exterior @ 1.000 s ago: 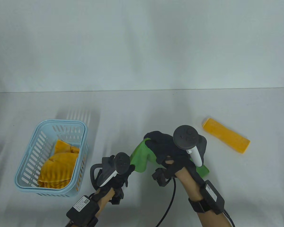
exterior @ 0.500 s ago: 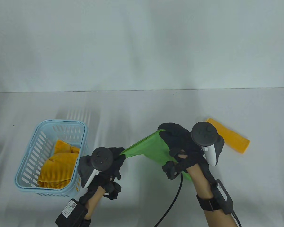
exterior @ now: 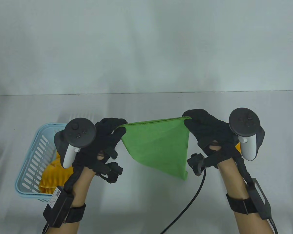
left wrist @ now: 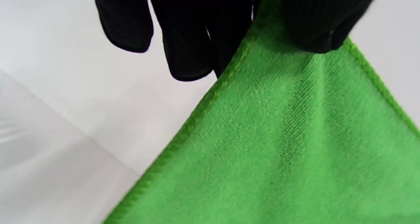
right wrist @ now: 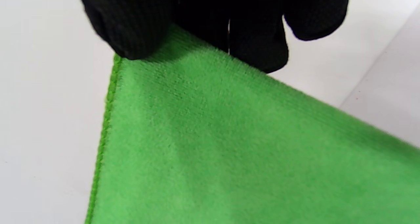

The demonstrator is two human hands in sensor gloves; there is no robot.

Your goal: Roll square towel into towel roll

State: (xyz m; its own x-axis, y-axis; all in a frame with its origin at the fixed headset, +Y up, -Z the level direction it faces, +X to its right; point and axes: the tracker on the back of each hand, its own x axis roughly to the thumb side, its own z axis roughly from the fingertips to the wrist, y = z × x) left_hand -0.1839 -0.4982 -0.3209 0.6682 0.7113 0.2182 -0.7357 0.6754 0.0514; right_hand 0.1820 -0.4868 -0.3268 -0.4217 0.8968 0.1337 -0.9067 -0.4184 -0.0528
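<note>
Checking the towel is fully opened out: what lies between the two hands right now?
Only the green towel, stretched between the left hand and right hand, each pinching a top corner, in the table view. It hangs to a point; the wrist views show the pinches.

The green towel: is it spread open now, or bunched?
Spread open. The green towel hangs stretched between the left hand and the right hand, each pinching a top corner; its lower point hangs free.
</note>
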